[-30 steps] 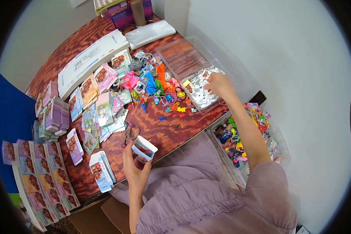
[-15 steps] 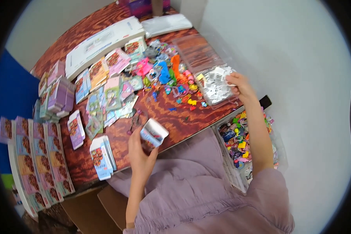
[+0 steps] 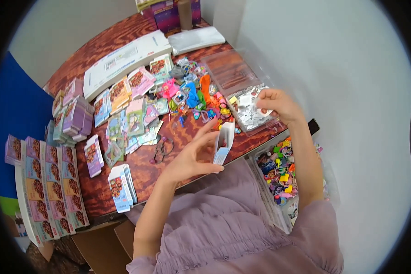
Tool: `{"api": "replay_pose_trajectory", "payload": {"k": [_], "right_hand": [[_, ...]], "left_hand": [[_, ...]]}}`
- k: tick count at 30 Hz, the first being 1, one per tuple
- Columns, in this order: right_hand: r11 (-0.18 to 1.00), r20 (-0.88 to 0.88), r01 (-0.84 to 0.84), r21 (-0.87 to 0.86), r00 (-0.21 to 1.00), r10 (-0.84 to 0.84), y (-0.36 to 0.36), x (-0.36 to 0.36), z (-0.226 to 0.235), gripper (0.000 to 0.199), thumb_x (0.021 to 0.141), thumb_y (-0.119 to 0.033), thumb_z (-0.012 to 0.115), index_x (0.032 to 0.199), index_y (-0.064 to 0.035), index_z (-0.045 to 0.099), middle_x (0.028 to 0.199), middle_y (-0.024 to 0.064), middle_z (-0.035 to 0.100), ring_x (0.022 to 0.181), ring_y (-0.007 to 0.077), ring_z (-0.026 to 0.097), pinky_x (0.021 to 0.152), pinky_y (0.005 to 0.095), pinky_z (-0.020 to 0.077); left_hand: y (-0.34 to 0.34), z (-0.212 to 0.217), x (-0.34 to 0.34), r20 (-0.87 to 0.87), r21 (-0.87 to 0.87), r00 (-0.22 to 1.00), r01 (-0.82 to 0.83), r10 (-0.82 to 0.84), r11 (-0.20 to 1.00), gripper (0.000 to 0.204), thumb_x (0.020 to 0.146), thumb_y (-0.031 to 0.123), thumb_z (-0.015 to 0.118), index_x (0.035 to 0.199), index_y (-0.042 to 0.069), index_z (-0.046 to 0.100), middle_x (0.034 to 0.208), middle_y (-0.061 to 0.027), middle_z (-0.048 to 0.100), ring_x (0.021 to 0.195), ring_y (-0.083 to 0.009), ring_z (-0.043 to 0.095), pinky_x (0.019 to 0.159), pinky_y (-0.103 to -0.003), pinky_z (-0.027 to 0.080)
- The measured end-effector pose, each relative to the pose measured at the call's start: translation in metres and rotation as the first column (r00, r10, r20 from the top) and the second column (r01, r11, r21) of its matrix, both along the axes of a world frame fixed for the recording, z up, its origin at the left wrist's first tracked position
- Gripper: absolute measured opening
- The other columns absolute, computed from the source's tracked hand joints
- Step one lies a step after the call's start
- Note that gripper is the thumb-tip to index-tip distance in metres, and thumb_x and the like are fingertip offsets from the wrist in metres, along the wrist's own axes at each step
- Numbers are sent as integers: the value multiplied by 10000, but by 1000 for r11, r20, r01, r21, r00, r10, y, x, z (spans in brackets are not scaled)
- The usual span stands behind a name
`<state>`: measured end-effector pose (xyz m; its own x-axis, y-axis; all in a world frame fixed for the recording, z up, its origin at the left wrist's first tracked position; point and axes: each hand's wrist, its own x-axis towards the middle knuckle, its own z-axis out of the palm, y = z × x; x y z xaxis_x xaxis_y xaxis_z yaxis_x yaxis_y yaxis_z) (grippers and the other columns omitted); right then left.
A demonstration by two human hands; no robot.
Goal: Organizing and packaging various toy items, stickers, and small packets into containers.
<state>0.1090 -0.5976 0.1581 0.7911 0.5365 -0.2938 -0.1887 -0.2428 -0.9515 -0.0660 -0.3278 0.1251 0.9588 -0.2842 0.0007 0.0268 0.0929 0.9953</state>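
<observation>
My left hand (image 3: pixel 192 153) grips a small light-blue and white carton (image 3: pixel 223 145) by its sides, its flap end open and turned up, above the table's front edge. Over the clear plastic case (image 3: pixel 223 68), my right hand (image 3: pixel 281 106) pinches a small white piece with a reddish spot (image 3: pixel 265 111); its exact kind is too small to tell. Under those fingers lies a heap of small silvery packets (image 3: pixel 253 119) in the case. Flat light-blue cartons (image 3: pixel 121 189) are stacked to the left of my left hand.
Colourful small toys and trinkets (image 3: pixel 194 93) are piled mid-table, beside sticker sheets and cards (image 3: pixel 134 121). A lower bin of trinkets (image 3: pixel 283 169) stands by my right forearm. Filled carton rows (image 3: pixel 55 187) line the left edge; a long white box (image 3: pixel 128 59) lies behind.
My left hand has carried the carton right, toward the clear case, and tilted it more upright. My right hand has lifted slightly from the silvery packets with a small white piece in its fingers.
</observation>
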Motion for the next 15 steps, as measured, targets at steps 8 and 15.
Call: {"api": "replay_pose_trajectory", "payload": {"k": [8, 15], "right_hand": [[984, -28, -54, 168, 998, 60, -9, 5, -10, 94, 840, -135, 735, 827, -100, 648, 714, -48, 627, 598, 5, 557, 451, 156, 326], [981, -13, 125, 150, 992, -124, -43, 20, -14, 112, 851, -173, 732, 842, -103, 646, 703, -48, 621, 593, -2, 531, 453, 163, 293]], "left_hand": [[-35, -15, 70, -134, -561, 934, 204, -331, 802, 844, 665, 176, 828, 1399, -26, 463, 1276, -143, 626, 1104, -251, 637, 927, -357, 504], [-40, -13, 99, -209, -616, 939, 90, -272, 783, 825, 693, 162, 802, 1408, -32, 439, 1338, -159, 571, 1221, -351, 580, 995, -416, 492]]}}
